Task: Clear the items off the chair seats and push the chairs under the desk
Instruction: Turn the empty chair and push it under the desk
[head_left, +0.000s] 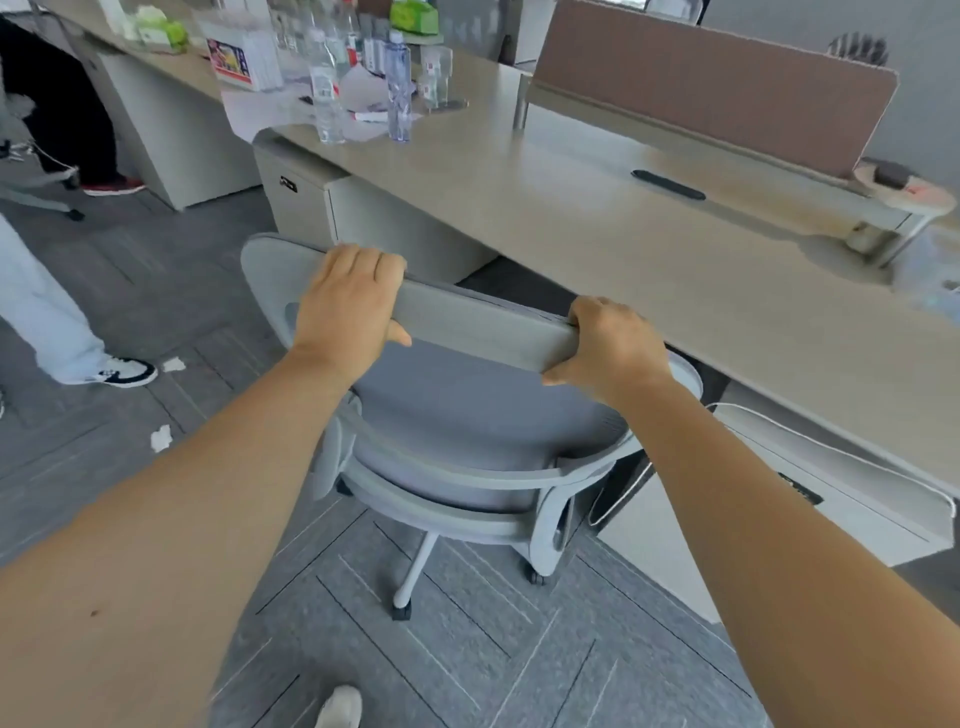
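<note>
Both your hands on the chair back, chair at the surface's edge.
Your left hand (347, 301) and right hand (610, 347) each hold a clenched grip on the top rail of the pale grey mesh-backed swivel chair (467, 410); its seat lies partly under the long beige surface (597, 208), clear plastic bottles (358, 78) far left.

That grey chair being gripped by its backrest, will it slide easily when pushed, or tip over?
The chair probably rolls easily: casters show under its legs. Carpet tiles may drag a little. Both the left hand and the right hand hold the top edge, so a hard shove up high could tilt it.
</note>
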